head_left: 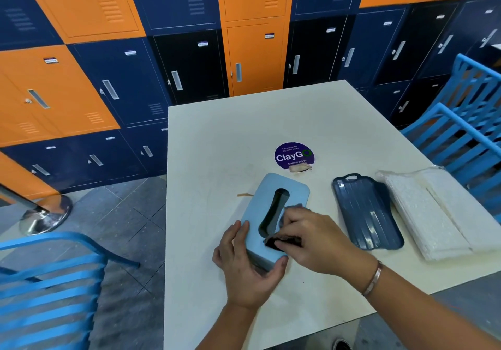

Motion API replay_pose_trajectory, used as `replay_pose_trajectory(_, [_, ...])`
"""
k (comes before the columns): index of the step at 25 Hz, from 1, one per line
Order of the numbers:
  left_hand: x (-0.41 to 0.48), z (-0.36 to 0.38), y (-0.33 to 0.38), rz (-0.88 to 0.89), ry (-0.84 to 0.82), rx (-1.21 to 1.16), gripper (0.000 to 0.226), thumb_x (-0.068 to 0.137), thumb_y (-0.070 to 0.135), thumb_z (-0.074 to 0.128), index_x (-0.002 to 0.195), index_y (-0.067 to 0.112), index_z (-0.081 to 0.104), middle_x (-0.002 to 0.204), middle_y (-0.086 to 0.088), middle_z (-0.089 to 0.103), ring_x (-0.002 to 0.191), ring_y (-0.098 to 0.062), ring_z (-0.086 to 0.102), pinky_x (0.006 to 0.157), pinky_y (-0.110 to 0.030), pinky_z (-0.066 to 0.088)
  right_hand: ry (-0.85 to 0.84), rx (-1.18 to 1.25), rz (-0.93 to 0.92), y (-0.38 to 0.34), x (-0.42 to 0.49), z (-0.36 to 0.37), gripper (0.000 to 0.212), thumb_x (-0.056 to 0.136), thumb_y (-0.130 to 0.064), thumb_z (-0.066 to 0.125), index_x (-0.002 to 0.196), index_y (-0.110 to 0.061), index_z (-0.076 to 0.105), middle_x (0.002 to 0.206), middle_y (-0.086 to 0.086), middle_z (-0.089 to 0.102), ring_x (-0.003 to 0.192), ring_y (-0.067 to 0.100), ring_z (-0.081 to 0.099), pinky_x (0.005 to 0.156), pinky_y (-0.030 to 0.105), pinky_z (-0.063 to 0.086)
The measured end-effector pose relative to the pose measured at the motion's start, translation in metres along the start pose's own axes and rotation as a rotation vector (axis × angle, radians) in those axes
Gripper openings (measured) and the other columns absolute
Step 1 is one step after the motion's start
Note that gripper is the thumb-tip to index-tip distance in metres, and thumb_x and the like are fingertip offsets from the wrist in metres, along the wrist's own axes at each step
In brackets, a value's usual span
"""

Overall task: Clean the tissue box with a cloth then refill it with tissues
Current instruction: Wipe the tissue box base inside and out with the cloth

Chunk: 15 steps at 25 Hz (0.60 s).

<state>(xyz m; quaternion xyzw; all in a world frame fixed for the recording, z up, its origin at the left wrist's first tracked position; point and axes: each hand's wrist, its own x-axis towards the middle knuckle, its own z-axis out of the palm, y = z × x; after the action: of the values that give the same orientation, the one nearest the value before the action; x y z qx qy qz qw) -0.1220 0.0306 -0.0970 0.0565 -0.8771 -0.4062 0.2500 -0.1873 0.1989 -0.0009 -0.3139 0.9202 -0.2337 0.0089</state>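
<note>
Light-blue tissue box (274,199) sits near-centre on the table (230,138). The left hand (244,264) curls round its near end while the right hand (311,238) pinches a dark cloth (283,242) beside the slot. Best bet: brace firmly and wipe in long strokes. The tissue pack (433,214) waits to the right.

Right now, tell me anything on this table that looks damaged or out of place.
The round sticker looks torn or peeled at its near edge. A small tan scrap lies loose on the table left of the tissue box.
</note>
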Motion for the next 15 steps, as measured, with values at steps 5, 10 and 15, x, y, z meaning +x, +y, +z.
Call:
replay_pose_trajectory(5, [0.000, -0.001, 0.002, -0.001, -0.006, -0.013, 0.092, 0.063, 0.061, 0.072, 0.141, 0.019, 0.047, 0.146, 0.001, 0.043, 0.135, -0.016, 0.045, 0.109, -0.033, 0.024, 0.185, -0.009, 0.180, -0.029, -0.021, 0.021, 0.010, 0.084, -0.034, 0.070, 0.088, -0.031, 0.078, 0.081, -0.015, 0.053, 0.075, 0.008, 0.056, 0.052, 0.023, 0.045])
replay_pose_trajectory(10, [0.001, -0.003, 0.001, 0.020, -0.024, -0.012, 0.086, 0.063, 0.064, 0.075, 0.134, 0.025, 0.047, 0.147, 0.000, 0.043, 0.137, -0.014, 0.042, 0.105, -0.039, 0.027, 0.191, -0.032, 0.234, -0.021, -0.009, 0.010, 0.010, 0.086, -0.039, 0.071, 0.089, -0.033, 0.078, 0.081, -0.015, 0.053, 0.075, 0.011, 0.058, 0.053, 0.023, 0.039])
replay_pose_trajectory(15, [0.002, -0.002, 0.003, 0.014, -0.001, -0.019, 0.082, 0.060, 0.057, 0.074, 0.132, 0.028, 0.047, 0.146, 0.003, 0.043, 0.133, -0.005, 0.042, 0.102, -0.043, 0.031, -0.052, -0.025, -0.030, -0.025, -0.003, 0.006, 0.020, 0.088, -0.040, 0.061, 0.095, -0.034, 0.079, 0.081, -0.013, 0.054, 0.077, 0.011, 0.055, 0.056, 0.030, 0.046])
